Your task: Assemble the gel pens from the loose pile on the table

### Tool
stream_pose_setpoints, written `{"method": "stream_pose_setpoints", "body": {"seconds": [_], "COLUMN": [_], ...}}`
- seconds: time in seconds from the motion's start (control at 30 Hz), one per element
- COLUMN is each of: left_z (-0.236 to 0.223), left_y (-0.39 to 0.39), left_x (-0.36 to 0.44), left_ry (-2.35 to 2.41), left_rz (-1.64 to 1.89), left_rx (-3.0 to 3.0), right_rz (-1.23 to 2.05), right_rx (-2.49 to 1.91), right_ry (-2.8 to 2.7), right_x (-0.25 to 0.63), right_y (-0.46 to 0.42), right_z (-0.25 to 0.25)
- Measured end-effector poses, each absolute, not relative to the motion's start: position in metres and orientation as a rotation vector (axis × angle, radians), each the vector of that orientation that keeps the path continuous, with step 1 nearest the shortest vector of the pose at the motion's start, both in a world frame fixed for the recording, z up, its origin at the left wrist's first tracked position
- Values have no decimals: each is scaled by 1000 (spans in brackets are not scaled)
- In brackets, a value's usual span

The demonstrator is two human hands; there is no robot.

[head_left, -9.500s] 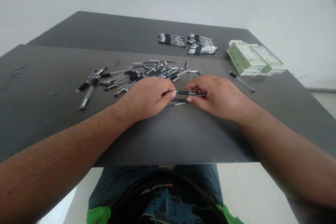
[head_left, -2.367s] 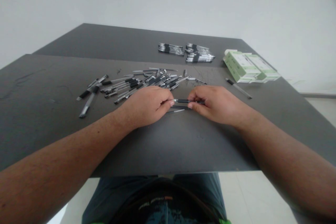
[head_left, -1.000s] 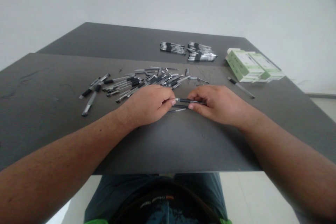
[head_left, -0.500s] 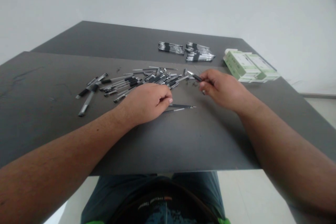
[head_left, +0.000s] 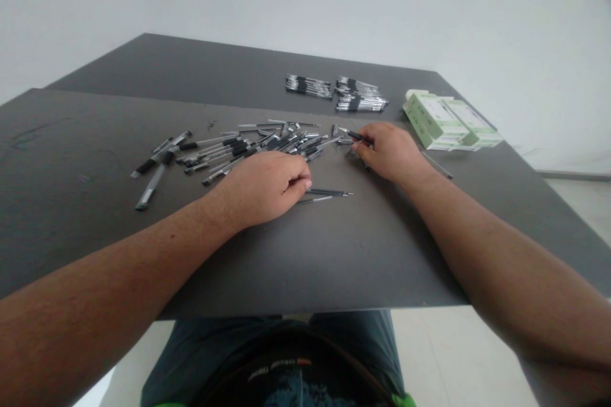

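My right hand (head_left: 387,149) is closed round a pen (head_left: 354,135), its fingers pinching the dark grip while the pale tip points left. Behind that wrist a thin pen-like length (head_left: 439,166) shows; whether it is part of the held pen I cannot tell. My left hand (head_left: 267,187) rests on the table with fingers curled. From under its thumb and fingertips a dark pen refill (head_left: 329,193) sticks out to the right, a thinner one (head_left: 317,200) just below. Beyond the left hand lies a loose pile of clear pens with black grips (head_left: 243,147), partly hidden by it.
Bundled pens lie farther back, one bundle (head_left: 309,86) left of others (head_left: 361,102). Green and white boxes (head_left: 436,117) sit at the right. Two larger pens (head_left: 157,181) cross at the left. The grey table (head_left: 305,261) ends near my lap.
My right hand has moved slightly left and lower with the pen, and a thin length now shows behind its wrist. My left hand stays in place.
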State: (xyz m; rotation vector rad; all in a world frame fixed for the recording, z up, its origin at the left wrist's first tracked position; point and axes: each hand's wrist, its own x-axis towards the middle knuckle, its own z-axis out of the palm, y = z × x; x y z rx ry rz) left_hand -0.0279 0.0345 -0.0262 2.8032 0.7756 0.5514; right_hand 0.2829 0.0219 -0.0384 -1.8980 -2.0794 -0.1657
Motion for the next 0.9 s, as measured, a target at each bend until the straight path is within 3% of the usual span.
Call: {"method": "stream_pose_setpoints", "body": {"seconds": [0.6, 0.9], "left_z": [-26, -23], "left_y": [34, 23], "left_x": [-28, -23], "left_ry": [756, 811], "left_rz": [562, 759], "left_rx": [2805, 2426], "right_rz": [-211, 301], "right_rx": [-1885, -1465], "right_ry": [-2078, -2027], "right_x": [276, 225], "right_y": [20, -36], "right_z": [-34, -13]}}
